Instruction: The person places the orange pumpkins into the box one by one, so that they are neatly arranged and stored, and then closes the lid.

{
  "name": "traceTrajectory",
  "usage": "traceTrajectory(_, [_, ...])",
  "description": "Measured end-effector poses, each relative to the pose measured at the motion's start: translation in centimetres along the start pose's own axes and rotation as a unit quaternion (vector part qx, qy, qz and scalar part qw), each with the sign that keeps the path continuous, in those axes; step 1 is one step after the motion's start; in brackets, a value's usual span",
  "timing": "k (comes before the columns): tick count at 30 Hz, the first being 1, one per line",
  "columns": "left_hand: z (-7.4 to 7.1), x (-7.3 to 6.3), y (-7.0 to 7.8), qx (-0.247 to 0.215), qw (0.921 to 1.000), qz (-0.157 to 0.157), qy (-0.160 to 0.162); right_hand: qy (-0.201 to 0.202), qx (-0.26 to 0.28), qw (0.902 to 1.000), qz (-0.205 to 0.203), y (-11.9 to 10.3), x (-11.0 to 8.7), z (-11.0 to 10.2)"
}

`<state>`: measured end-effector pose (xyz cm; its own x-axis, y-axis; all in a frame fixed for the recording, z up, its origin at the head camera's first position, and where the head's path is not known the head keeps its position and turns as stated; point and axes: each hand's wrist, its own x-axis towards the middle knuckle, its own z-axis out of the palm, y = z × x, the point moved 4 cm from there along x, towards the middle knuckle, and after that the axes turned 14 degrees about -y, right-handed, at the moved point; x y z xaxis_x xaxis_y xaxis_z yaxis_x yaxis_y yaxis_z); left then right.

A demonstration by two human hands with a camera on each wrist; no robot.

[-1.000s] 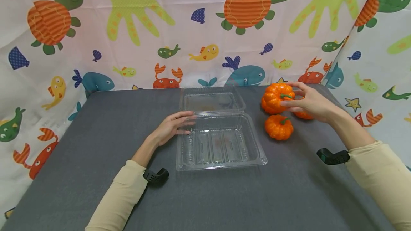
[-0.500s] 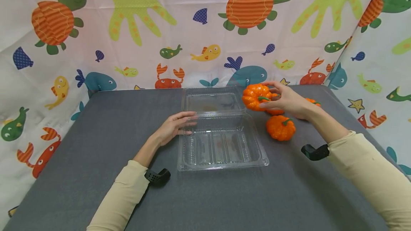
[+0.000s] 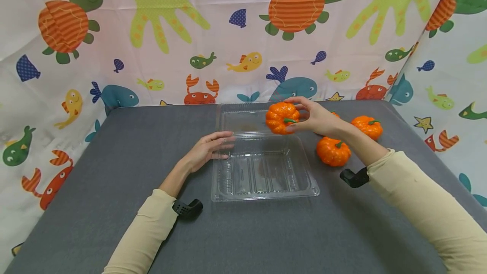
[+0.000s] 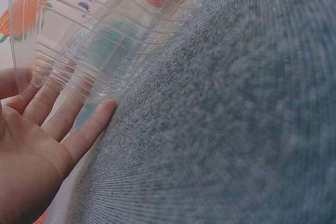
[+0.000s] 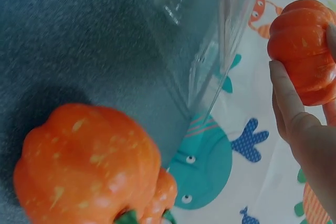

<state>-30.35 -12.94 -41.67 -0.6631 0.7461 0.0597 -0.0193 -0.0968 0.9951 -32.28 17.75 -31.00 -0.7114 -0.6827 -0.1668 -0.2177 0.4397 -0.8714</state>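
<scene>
The right grip (image 3: 319, 117) pinches a pumpkin (image 3: 280, 118) above the clear hinged container (image 3: 262, 196), whose side the spread left grip (image 3: 203, 151) touches.

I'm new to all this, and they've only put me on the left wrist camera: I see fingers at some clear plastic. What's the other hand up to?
Observer: The right hand holds an orange pumpkin between thumb and fingers.
Visitor: Oh, fun! Is that the only pumpkin?
Observer: No, the head view shows three others: a near one, one farther right, and one mostly hidden behind the right hand.
Visitor: And that plastic thing by my fingers, is it closed?
Observer: It's open: the lid lies folded back behind the base.
</scene>
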Motion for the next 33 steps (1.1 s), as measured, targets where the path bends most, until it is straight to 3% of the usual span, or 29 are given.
traceTrajectory(6, [-0.1,0.0,-0.1,0.001,1.0000,0.000,0.004,-0.034,-0.014,0.9989,-0.029,-1.0,1.7,1.4])
traceTrajectory(19, [0.0,0.0,0.0,0.001,1.0000,-0.006,0.006,-0.067,-0.066,0.9945,-0.047,-2.1,3.9,4.7])
traceTrajectory(26, [0.0,0.1,-0.1,-0.007,0.9998,-0.013,0.014,-0.118,-0.095,0.9861,-0.068,-2.4,4.8,7.0])
traceTrajectory(33, [0.0,0.2,-0.2,-0.009,0.9995,-0.019,0.025,-0.134,-0.151,0.9773,-0.064,-3.1,5.2,8.4])
